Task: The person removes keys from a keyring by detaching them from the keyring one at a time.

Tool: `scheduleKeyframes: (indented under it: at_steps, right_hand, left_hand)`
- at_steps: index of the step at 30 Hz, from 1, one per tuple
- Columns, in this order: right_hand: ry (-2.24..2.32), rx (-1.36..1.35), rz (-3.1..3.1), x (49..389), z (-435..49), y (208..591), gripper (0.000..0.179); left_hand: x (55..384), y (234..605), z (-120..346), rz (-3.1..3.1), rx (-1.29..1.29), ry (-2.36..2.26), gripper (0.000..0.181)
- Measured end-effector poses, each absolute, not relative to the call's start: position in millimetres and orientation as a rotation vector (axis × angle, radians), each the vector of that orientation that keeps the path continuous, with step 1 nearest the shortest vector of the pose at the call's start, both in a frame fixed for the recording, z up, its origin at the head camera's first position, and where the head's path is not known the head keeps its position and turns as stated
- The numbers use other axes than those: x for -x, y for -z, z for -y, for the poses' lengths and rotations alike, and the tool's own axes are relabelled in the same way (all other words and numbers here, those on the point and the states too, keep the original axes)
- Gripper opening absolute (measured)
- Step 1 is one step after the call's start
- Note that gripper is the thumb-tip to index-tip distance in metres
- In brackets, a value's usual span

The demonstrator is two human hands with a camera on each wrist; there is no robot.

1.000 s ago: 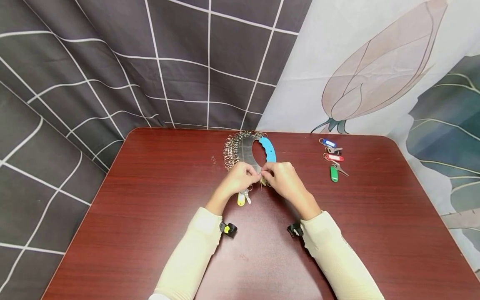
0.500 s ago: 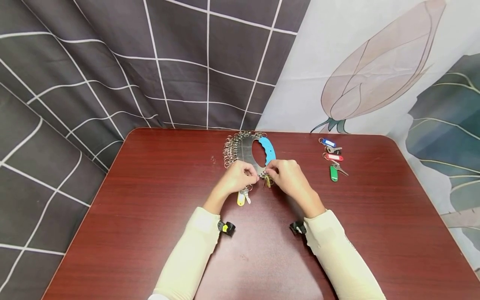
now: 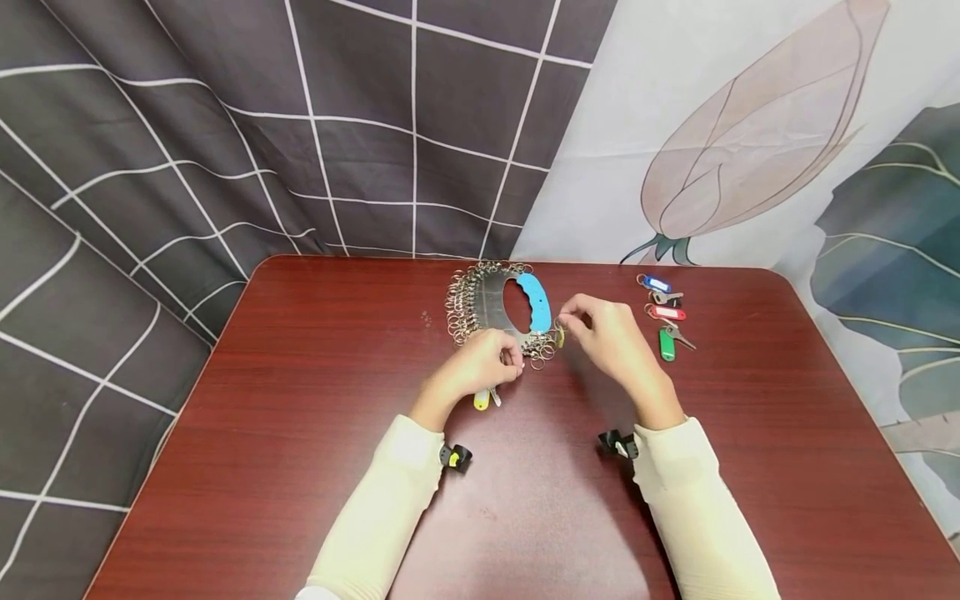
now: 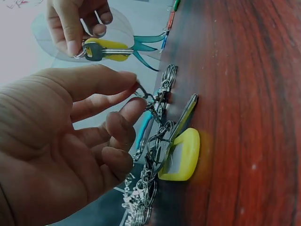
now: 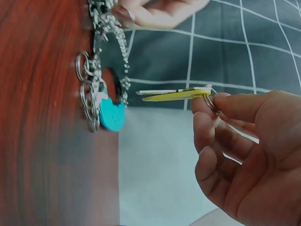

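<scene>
A grey metal crescent plate with a blue grip lies near the table's back edge, fringed with several small rings and clips. My right hand pinches a split ring off to the right of the plate. From that ring hang a yellow key tag and a key, both held in the air. At the plate's front edge, my left hand pinches a metal ring between thumb and forefinger. Under it, another yellow key tag with a key lies by the rings.
On the right of the red-brown table lie a blue tag, a red tag and a green tag with keys. A dark checked curtain and a pale printed one hang behind the table.
My right hand has moved right and slightly up, drawing the yellow tag and key away from the plate's rings. My left hand has shifted only slightly at the plate's front edge.
</scene>
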State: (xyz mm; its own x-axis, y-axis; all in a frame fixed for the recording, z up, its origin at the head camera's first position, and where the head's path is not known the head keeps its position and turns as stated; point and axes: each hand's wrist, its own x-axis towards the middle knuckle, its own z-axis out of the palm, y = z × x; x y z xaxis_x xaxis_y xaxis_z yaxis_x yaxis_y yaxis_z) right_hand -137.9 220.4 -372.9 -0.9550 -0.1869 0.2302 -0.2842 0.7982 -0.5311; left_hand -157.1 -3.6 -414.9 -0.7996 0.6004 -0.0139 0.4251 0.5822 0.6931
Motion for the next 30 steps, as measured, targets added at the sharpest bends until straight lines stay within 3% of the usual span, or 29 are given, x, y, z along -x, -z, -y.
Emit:
scheduleKeyframes:
  at_steps: [17,30]
  right_hand:
    - [-0.794,-0.314,2.843,140,-237,372,0.008]
    - [-0.755,-0.302,2.757,137,-259,364,0.005]
  left_hand:
    - [149,419,-1,-2.611,-0.951,-0.757,0.018]
    - [156,390,24,-2.717,-0.844,-1.004,0.015]
